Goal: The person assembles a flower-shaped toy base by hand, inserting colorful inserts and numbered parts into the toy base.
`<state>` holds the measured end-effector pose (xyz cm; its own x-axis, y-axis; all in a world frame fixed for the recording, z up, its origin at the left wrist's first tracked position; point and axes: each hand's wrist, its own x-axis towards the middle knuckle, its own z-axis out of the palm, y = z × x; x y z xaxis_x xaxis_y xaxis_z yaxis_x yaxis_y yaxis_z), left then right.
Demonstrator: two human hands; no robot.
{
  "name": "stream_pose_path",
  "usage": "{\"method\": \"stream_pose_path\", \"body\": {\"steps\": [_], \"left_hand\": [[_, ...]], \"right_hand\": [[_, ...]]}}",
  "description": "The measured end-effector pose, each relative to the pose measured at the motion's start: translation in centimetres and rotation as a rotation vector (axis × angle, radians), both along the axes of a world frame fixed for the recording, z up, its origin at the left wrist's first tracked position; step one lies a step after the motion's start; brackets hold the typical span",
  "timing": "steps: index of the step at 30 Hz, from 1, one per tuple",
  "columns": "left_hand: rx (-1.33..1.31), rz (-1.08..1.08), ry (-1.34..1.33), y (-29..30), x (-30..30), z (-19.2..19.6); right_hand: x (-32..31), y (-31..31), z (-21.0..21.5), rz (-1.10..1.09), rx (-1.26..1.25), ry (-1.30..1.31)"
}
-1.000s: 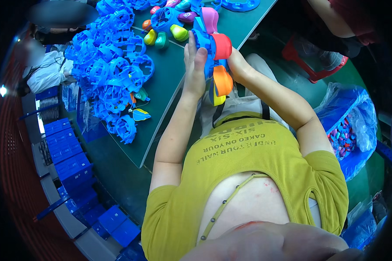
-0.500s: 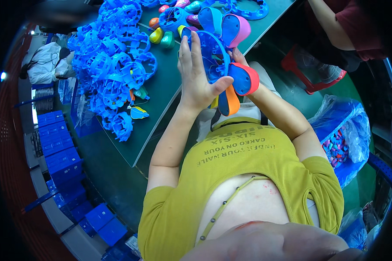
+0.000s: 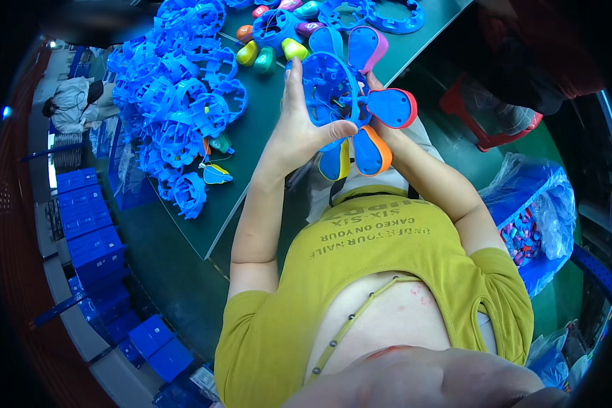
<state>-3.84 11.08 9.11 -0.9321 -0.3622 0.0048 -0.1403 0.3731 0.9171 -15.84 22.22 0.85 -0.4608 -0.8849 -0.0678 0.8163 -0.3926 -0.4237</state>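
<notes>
Above my lap, off the table's edge, I hold a flower-shaped toy part: a blue plastic ring with petals around it. Posts and thin wires show inside the ring. The petals have blue backs; a red-edged petal, an orange-edged petal, a yellow-edged petal and a pink-edged petal stick out. My left hand grips the ring's left side, thumb along the lower rim, fingers up its outside. My right hand is on the other side, mostly hidden behind the petals, a finger showing between pink and red.
A heap of blue ring frames covers the green table's left part. Another ring with coloured petals lies beyond my hands. To the right are a red stool and a plastic-lined blue bin of small coloured pieces. Blue boxes line the left.
The flower-shaped part has turned so its inside and the blue petal backs face me more. The yellow-edged petal shows more fully. My left fingers have shifted along the ring's outside.
</notes>
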Motion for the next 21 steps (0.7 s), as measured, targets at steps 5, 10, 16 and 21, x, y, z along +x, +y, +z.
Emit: {"method": "stream_pose_path", "body": {"steps": [5,10,16,21], "left_hand": [[-0.357,-0.002,-0.191,-0.6,0.6,0.1],[-0.361,0.012,-0.181,-0.5,0.4,0.5],[-0.361,0.083,-0.095,-0.2,0.6,-1.1],[-0.366,0.157,0.044,-0.7,0.7,-2.3]], "right_hand": [[0.3,-0.3,-0.1,0.056,0.07,-0.058],[0.7,-0.4,-1.2,-0.003,0.158,-0.029],[0.7,-0.2,-1.0,-0.03,0.173,-0.082],[0.6,0.1,-0.1,0.027,0.138,-0.129]]}}
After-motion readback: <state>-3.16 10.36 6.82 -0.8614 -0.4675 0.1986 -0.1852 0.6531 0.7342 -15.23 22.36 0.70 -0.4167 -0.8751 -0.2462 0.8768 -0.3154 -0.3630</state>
